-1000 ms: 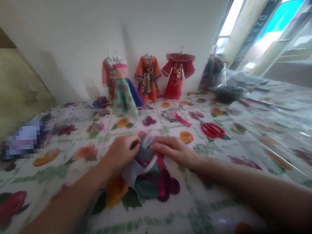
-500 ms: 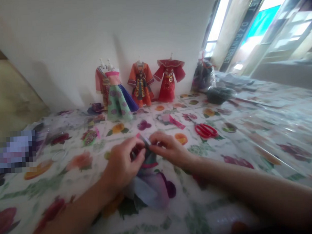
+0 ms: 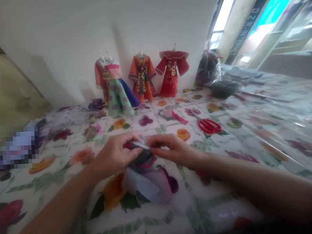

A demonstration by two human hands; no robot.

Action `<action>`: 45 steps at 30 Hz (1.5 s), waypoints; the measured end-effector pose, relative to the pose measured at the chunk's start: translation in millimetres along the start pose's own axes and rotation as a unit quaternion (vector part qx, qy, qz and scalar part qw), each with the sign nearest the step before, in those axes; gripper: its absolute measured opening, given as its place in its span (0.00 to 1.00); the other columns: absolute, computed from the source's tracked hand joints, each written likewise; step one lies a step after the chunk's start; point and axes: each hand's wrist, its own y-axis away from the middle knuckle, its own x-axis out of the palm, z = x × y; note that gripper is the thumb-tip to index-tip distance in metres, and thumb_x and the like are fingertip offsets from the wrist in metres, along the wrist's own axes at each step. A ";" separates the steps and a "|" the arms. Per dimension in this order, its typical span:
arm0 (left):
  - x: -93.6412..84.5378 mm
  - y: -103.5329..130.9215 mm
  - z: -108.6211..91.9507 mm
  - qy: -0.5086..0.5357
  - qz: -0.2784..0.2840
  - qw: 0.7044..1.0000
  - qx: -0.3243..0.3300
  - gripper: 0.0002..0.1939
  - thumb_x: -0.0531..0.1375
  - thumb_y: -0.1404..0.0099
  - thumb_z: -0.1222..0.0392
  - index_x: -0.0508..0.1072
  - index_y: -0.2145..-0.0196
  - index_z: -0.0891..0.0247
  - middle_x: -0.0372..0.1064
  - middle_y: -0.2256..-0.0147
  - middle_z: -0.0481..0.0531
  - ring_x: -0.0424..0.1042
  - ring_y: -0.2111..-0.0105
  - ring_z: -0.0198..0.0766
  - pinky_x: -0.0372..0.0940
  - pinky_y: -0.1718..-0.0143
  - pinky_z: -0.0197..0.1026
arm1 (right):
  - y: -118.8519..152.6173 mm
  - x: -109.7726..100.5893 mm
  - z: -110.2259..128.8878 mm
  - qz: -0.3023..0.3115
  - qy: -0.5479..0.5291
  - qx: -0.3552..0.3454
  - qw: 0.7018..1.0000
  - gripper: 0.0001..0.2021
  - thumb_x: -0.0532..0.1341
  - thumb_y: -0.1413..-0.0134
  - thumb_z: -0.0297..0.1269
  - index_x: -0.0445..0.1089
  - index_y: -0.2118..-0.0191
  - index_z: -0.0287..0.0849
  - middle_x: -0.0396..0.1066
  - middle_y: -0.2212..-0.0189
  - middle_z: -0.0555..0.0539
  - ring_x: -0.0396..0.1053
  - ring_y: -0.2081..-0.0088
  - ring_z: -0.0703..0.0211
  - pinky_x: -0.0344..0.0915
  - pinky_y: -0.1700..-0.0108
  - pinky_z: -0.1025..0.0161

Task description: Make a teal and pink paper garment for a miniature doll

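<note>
Both hands meet over a small doll garment with a dark grey upper part, a pinkish-red trim and a pale sheer skirt (image 3: 148,188) that trails toward me on the table. My left hand (image 3: 118,151) pinches the upper part between thumb and fingers. From the right, my right hand (image 3: 173,149) pinches the other side of the same edge. A narrow pale strip (image 3: 140,145) runs along the top between the two sets of fingertips; what it is made of is too blurred to tell.
Doll outfits stand on small stands by the wall: a green skirt (image 3: 117,99), an orange robe (image 3: 142,78), a red dress (image 3: 169,75). Red-handled scissors (image 3: 209,126) and a pink ribbon piece (image 3: 179,117) lie beyond my right hand. A tied plastic bag (image 3: 208,68) sits back right.
My hands have turned the garment's top edge, so the pale strip lies flatter between them. The left hand has shifted slightly left. The whole view has tilted a little.
</note>
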 end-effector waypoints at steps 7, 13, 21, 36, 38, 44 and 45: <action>-6.0 4.9 2.9 0.035 -0.008 0.999 -0.019 0.05 0.59 0.35 0.59 0.69 0.61 0.58 0.64 0.71 0.43 0.63 0.73 0.33 0.59 0.73 0.35 | -1.6 -4.8 3.2 0.032 -0.107 0.054 0.992 0.05 0.63 0.43 0.34 0.70 0.62 0.39 0.71 0.67 0.49 0.69 0.64 0.61 0.67 0.59 0.61; -1.7 4.1 0.0 0.021 0.001 1.000 -0.011 0.05 0.59 0.36 0.58 0.70 0.61 0.57 0.68 0.68 0.45 0.66 0.70 0.35 0.61 0.71 0.35 | -0.4 -7.6 10.9 0.017 -0.168 0.083 0.982 0.05 0.59 0.47 0.30 0.69 0.63 0.40 0.68 0.68 0.51 0.67 0.66 0.63 0.65 0.62 0.64; 9.8 2.5 -1.6 0.083 0.036 0.993 -0.071 0.11 0.60 0.33 0.50 0.71 0.64 0.61 0.67 0.72 0.45 0.65 0.77 0.32 0.59 0.79 0.33 | 0.9 -8.2 19.6 -0.001 -0.076 0.095 0.993 0.08 0.58 0.40 0.38 0.72 0.64 0.42 0.70 0.66 0.49 0.68 0.60 0.57 0.64 0.57 0.62; 12.3 1.4 3.1 0.102 0.016 0.993 -0.057 0.08 0.60 0.35 0.55 0.69 0.69 0.61 0.60 0.77 0.42 0.59 0.78 0.31 0.54 0.78 0.33 | -1.1 4.9 3.0 -0.015 -0.065 0.038 0.997 0.10 0.60 0.40 0.41 0.69 0.68 0.40 0.63 0.73 0.52 0.59 0.71 0.64 0.58 0.69 0.66; 9.7 1.8 5.1 0.124 0.011 0.990 -0.065 0.10 0.60 0.35 0.54 0.68 0.70 0.61 0.59 0.77 0.42 0.58 0.78 0.30 0.53 0.79 0.33 | -1.5 4.0 2.9 -0.021 -0.069 0.045 0.996 0.10 0.60 0.40 0.40 0.69 0.69 0.40 0.62 0.74 0.53 0.59 0.72 0.65 0.57 0.70 0.66; 4.3 2.2 10.5 0.170 -0.002 0.981 -0.095 0.09 0.61 0.35 0.54 0.67 0.69 0.60 0.58 0.78 0.41 0.58 0.80 0.29 0.53 0.80 0.32 | -2.2 2.4 0.2 -0.027 -0.084 0.060 0.994 0.07 0.61 0.43 0.37 0.71 0.67 0.40 0.67 0.73 0.51 0.63 0.71 0.63 0.61 0.68 0.65; 3.5 2.0 11.1 0.171 -0.003 0.980 -0.098 0.09 0.61 0.35 0.54 0.67 0.69 0.60 0.58 0.78 0.41 0.58 0.80 0.29 0.53 0.80 0.32 | -1.9 2.1 -0.2 -0.029 -0.087 0.061 0.994 0.06 0.61 0.43 0.36 0.72 0.65 0.40 0.69 0.71 0.50 0.65 0.69 0.62 0.63 0.66 0.64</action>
